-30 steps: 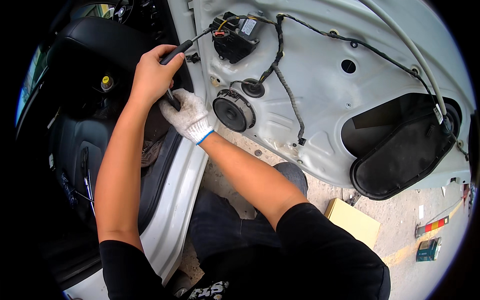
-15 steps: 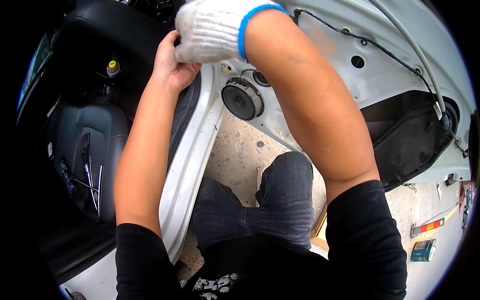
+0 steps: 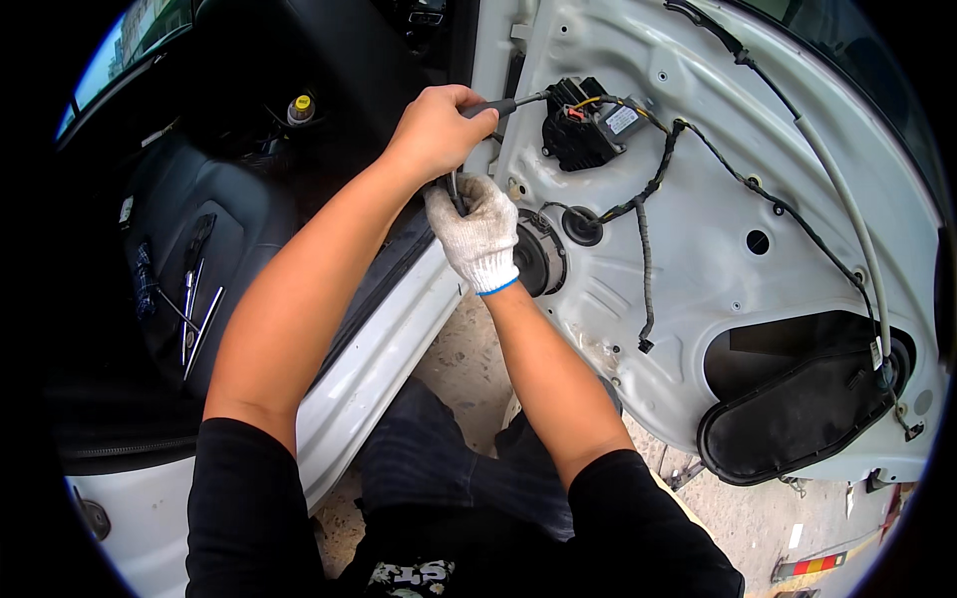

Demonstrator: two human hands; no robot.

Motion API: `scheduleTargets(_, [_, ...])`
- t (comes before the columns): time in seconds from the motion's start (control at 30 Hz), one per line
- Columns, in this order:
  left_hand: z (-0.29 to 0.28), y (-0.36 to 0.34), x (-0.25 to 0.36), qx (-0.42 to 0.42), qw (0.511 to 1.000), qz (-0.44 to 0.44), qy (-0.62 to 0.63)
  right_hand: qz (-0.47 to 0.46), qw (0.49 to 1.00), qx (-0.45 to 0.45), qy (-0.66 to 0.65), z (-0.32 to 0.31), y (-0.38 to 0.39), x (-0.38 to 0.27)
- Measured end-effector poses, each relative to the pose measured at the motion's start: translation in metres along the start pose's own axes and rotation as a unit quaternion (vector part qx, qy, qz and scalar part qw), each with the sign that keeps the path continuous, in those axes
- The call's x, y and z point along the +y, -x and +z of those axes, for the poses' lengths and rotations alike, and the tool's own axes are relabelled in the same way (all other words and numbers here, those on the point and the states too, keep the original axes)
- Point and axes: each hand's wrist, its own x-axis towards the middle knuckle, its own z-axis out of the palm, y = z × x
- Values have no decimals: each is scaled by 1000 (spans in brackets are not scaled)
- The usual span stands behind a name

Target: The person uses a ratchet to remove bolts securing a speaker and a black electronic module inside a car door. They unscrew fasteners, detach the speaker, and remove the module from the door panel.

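My bare left hand (image 3: 439, 132) is closed around a dark grey cylinder-shaped piece (image 3: 493, 108). Its thinner end runs toward the black module (image 3: 578, 135) on the door panel; I cannot make out its exact kind. Just below, my right hand (image 3: 477, 227), in a white knit glove with a blue cuff, is closed on a slim dark piece with a shiny edge (image 3: 455, 191). The glove hides most of that piece. Yellow and black wires (image 3: 638, 108) come out of the module. Behind the glove sits a round speaker (image 3: 541, 257), partly covered.
The stripped white car door (image 3: 688, 269) stands open at right, with a hanging wire branch (image 3: 646, 269) and a black cover (image 3: 788, 424) low down. At left, metal tools (image 3: 204, 319) lie on the black seat (image 3: 224, 189). The white sill (image 3: 389, 349) runs between.
The view has shifted, showing more of the door and its black module. My gloved right hand has gone from above my left hand to below it. The dark grey piece now shows in my left hand.
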Motion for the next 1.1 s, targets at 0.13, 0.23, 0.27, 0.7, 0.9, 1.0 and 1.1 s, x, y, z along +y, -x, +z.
scheduleTargets(0.13, [5,-1,-1,46,991,80,-101,14,999,-16,25,3,-5,4])
scheduleTargets(0.23, [17,-2,-6,70,993,82,-49,-47,941,-181,282,-38,-22,-20])
scheduleTargets(0.27, [15,-1,0,-18,994,-35,106,-36,885,-277,373,-60,-37,-45])
scheduleTargets(0.7, [12,5,19,-44,879,-222,420,61,914,-276,292,-70,-35,-69])
scheduleTargets(0.9, [2,1,5,-50,947,-154,276,38,992,-113,31,-45,-5,-32])
scheduleTargets(1.0, [4,3,2,-37,982,-78,171,18,995,-86,-48,-33,2,-16])
scheduleTargets(1.1, [5,-1,1,-15,997,-12,77,-17,996,-48,-77,-16,5,5])
